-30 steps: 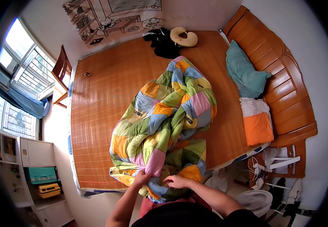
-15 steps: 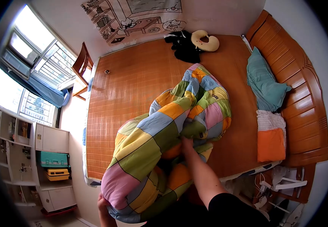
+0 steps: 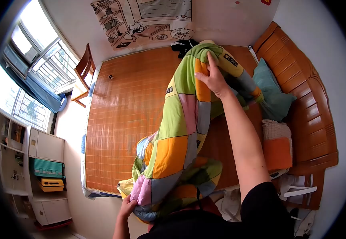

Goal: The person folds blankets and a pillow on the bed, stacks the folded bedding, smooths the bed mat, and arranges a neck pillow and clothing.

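Near left, the left hand (image 3: 129, 206), fingers closed, grips the pink edge of the quilt (image 3: 173, 151), which rises over the bed mat (image 3: 125, 115) to the right hand (image 3: 216, 79), partly open against its far end, left of the teal pillow (image 3: 272, 93).

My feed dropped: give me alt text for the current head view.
A person's raised right hand is against a patchwork quilt stretching across a bed, while the left hand grips its near end. At right, a teal pillow and an orange-and-white cloth lie by the wooden headboard.
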Demonstrator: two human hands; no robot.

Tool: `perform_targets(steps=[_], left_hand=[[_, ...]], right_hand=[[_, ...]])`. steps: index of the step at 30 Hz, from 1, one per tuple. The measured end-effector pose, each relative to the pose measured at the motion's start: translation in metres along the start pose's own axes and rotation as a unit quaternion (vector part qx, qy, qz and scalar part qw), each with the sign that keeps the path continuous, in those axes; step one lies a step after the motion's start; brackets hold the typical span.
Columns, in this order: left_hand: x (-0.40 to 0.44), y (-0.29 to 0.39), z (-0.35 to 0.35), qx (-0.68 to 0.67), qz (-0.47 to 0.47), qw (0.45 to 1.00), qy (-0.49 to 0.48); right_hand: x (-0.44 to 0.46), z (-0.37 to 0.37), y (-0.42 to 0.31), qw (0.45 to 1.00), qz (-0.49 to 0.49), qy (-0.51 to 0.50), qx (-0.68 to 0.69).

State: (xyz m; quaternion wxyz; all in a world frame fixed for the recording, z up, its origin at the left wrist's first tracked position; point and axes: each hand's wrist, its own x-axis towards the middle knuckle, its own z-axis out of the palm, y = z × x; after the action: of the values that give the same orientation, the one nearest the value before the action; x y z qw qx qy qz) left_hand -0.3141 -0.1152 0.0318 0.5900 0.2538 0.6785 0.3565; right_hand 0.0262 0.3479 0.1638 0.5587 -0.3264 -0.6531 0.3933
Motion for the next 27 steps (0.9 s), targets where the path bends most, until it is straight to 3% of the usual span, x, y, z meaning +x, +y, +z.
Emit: perform_targets(steps=[3, 5, 6, 8, 9, 13, 17, 20, 22, 24, 27], left_hand=[[0.021, -0.027, -0.021, 0.089, -0.032, 0.995, -0.042], [0.02, -0.02, -0.021, 0.095, -0.058, 0.992, -0.052], [0.02, -0.023, -0.024, 0.16, -0.072, 0.983, -0.046], [0.024, -0.042, -0.035, 0.238, -0.101, 0.965, -0.041], [0.022, -0.045, -0.038, 0.239, -0.105, 0.965, -0.039], [0.005, -0.031, -0.028, 0.14, -0.157, 0.977, -0.033], [-0.003, -0.038, -0.031, 0.144, -0.185, 0.971, -0.041], [-0.003, -0.072, -0.038, 0.149, -0.175, 0.973, -0.036], [-0.002, -0.081, -0.024, 0.103, -0.174, 0.979, -0.004], [0.002, -0.099, -0.021, 0.124, -0.19, 0.974, 0.002], [0.011, -0.106, -0.01, 0.134, -0.174, 0.976, 0.013]], right_hand=[[-0.046, 0.051, 0.021, 0.991, 0.057, -0.121, -0.001], [-0.106, 0.062, 0.076, 0.979, 0.167, -0.117, 0.016], [-0.145, 0.061, 0.105, 0.964, 0.242, -0.106, -0.019], [-0.238, 0.056, 0.159, 0.904, 0.406, -0.065, -0.118], [-0.282, 0.051, 0.177, 0.881, 0.444, -0.061, -0.149], [-0.383, 0.044, 0.2, 0.762, 0.617, -0.014, -0.197], [-0.392, 0.05, 0.228, 0.765, 0.607, 0.074, -0.205], [-0.348, 0.06, 0.22, 0.768, 0.6, 0.126, -0.183], [-0.329, 0.07, 0.221, 0.773, 0.596, 0.086, -0.198], [-0.323, 0.086, 0.239, 0.833, 0.516, 0.019, -0.198], [-0.292, 0.133, 0.181, 0.859, 0.379, -0.191, -0.287]])
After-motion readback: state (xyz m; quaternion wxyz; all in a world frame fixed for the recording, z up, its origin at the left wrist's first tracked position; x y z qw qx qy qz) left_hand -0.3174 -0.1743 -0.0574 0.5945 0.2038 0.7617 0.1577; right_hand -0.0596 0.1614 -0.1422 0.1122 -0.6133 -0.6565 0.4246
